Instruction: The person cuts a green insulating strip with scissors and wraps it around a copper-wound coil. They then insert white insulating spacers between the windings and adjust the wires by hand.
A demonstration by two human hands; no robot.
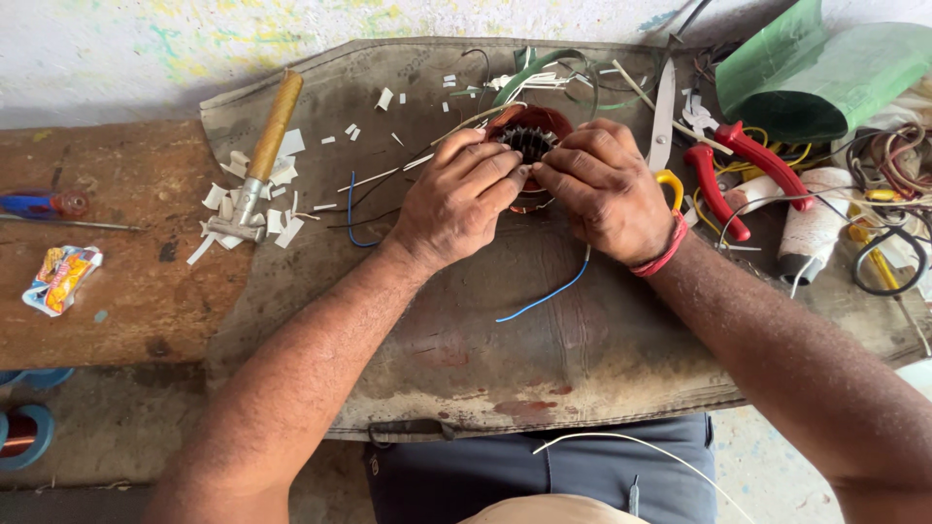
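A round motor stator (529, 134) with copper-red windings and a dark toothed core sits at the far middle of a worn brown mat (544, 340). My left hand (456, 194) and my right hand (607, 189) both grip it from the near side, fingertips meeting at its lower edge. A red thread band circles my right wrist. A blue wire (549, 294) trails from under my hands toward me, and another blue wire (351, 209) lies left of my left hand.
A wooden-handled hammer (260, 160) lies among white paper scraps at the mat's left. Red-handled pliers (723, 175), scissors (664, 112), a green sheet roll (825, 73) and tangled wires crowd the right. A screwdriver (44, 204) and a small wrapper (60, 277) rest on the left board.
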